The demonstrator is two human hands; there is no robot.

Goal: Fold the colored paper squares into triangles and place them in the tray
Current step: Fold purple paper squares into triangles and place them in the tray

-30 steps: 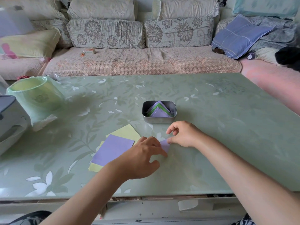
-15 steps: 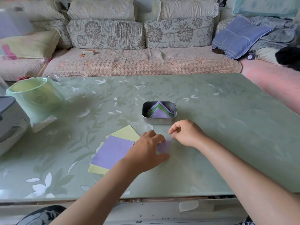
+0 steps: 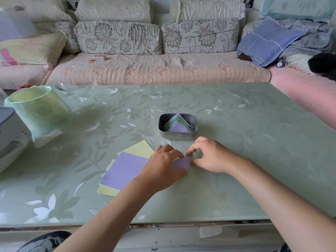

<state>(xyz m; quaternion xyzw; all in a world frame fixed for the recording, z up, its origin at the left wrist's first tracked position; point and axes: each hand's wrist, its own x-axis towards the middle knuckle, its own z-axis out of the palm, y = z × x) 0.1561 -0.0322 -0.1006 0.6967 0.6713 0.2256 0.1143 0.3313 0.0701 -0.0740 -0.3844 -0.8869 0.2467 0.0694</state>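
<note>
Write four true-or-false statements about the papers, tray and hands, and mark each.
1. The left hand and right hand both pinch the purple piece. True.
2. The metal tray holds nothing. False: purple and green folded triangles lie in it.
3. A purple square lies on top of yellow sheets. True.
4. The tray stands nearer the person than the hands. False: it stands beyond them, toward the sofa.
</note>
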